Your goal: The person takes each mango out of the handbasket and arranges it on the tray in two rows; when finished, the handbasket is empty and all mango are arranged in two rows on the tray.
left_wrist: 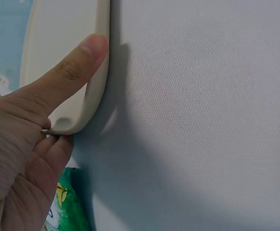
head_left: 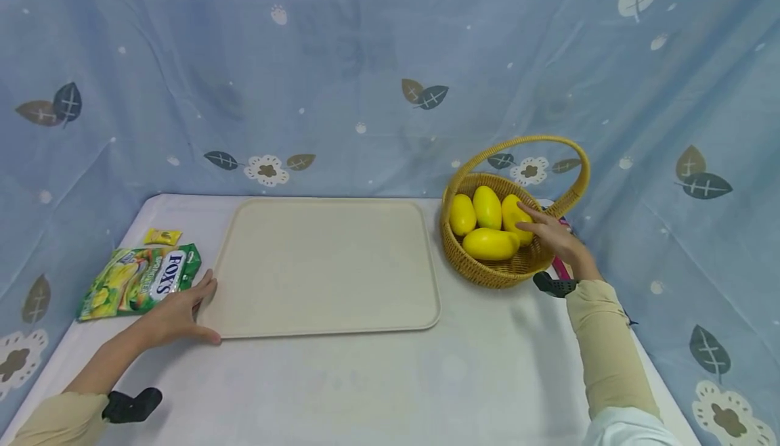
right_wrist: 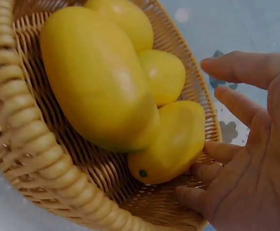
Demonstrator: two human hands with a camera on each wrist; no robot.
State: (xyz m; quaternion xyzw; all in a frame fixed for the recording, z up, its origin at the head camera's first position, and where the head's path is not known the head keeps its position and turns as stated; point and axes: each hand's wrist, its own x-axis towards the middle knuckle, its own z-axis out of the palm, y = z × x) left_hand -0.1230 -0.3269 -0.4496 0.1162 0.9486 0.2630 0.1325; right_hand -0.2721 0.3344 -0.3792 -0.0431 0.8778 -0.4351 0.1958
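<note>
My left hand (head_left: 177,316) grips the near left corner of a cream rectangular tray (head_left: 323,270). In the left wrist view the thumb (left_wrist: 77,62) lies along its rim while the other fingers curl at the corner. My right hand (head_left: 556,235) reaches over the right side of a round wicker basket (head_left: 466,266), its fingers spread and loosely extended. Several yellow mangoes lie inside the basket. The fingertips are right at the rightmost mango (right_wrist: 171,144); a larger mango (head_left: 490,244) lies in front of the others.
Left of the tray lies a green FOX'S candy bag (head_left: 137,280), with a small yellow wrapped candy (head_left: 162,237) behind it. The basket's tall handle (head_left: 530,140) arches over the mangoes. A pinkish-red item (head_left: 562,269) is partly hidden behind the right hand. Blue patterned cloth surrounds the white table (head_left: 341,392).
</note>
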